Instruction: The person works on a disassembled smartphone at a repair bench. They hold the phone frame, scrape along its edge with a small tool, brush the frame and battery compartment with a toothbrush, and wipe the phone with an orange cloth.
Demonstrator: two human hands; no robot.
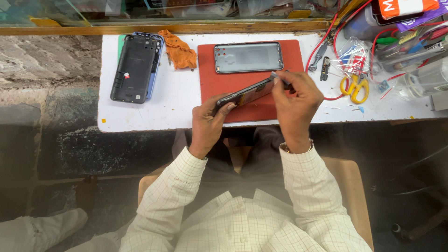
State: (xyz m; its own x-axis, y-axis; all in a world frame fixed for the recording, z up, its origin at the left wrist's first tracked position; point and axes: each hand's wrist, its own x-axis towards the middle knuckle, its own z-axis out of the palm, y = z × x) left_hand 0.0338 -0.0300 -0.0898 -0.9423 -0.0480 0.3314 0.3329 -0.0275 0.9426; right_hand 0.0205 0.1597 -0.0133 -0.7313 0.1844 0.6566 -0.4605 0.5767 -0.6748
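My left hand (210,122) grips the near end of a dark phone body (247,93), held tilted on its edge above a red work mat (210,70). My right hand (296,100) pinches a thin tool (276,77) against the phone's far end. A grey phone back cover (248,57) lies flat on the mat behind the hands.
A black phone shell on a blue one (135,67) and an orange cloth (179,50) lie left on the white table (140,116). Yellow scissors (353,87), red wires, small parts and cluttered boxes fill the right side. A wooden ledge (163,29) runs behind.
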